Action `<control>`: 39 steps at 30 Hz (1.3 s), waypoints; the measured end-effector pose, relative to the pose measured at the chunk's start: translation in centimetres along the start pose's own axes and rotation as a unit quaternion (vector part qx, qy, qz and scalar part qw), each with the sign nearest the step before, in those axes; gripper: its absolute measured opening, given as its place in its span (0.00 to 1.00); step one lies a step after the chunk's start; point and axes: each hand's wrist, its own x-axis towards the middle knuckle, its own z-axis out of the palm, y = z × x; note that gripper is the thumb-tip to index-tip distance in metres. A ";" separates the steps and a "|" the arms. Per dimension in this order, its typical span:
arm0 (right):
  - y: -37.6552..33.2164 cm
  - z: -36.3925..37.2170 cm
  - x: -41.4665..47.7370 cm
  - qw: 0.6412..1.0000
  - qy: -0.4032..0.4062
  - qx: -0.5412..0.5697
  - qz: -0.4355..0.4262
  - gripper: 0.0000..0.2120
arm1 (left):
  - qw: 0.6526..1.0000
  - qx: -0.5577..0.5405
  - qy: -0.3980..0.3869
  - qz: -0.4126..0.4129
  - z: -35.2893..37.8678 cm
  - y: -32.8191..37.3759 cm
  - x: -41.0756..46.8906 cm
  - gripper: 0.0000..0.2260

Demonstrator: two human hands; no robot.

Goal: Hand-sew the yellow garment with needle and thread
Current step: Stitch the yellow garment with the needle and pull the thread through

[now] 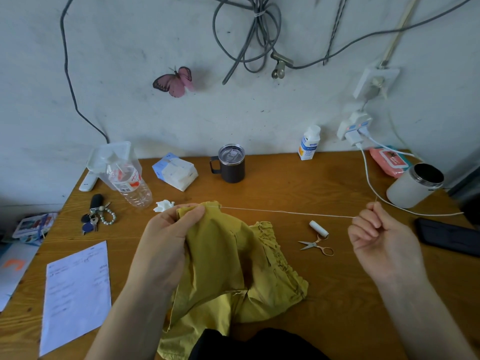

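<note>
Yellow garment (233, 255) btm cut off; needle (376, 199) faint, R hand (381, 240).

Your one head-worn camera looks forward and down across the wooden table (285, 183) to the wall (155, 120) behind, wide-angled, with your left hand (166, 242) and right hand (381, 237) close below it

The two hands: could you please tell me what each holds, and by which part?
The left hand grips the yellow garment at its bunched top edge; the right hand pinches the needle by its lower part.
</note>
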 end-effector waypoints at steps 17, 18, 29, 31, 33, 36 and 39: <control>-0.7 -1.7 0.6 0.998 0.048 -0.007 -0.029 0.09 | 1.000 0.004 0.005 -0.005 0.1 0.8 -0.4 0.05; -0.7 -1.7 0.5 0.998 0.047 -0.010 -0.031 0.10 | 1.000 0.007 0.005 -0.006 0.1 0.8 -0.4 0.05; 2.6 2.4 -3.3 0.926 -0.179 -0.296 -0.152 0.06 | 0.998 0.020 -0.055 -0.017 1.7 0.4 -1.9 0.05; 3.3 3.5 -4.1 0.862 -0.232 -0.395 -0.216 0.05 | 0.997 0.024 -0.071 -0.019 2.1 0.4 -2.3 0.08; 4.0 4.4 -4.9 0.796 -0.277 -0.463 -0.273 0.05 | 0.996 0.031 -0.085 -0.017 2.4 0.4 -2.6 0.11; 4.7 5.6 -5.8 0.714 -0.320 -0.525 -0.334 0.08 | 0.994 0.041 -0.097 -0.020 2.7 0.3 -2.9 0.10; 5.1 6.3 -6.1 0.666 -0.329 -0.562 -0.364 0.09 | 0.992 0.060 -0.111 -0.021 2.8 0.2 -3.1 0.10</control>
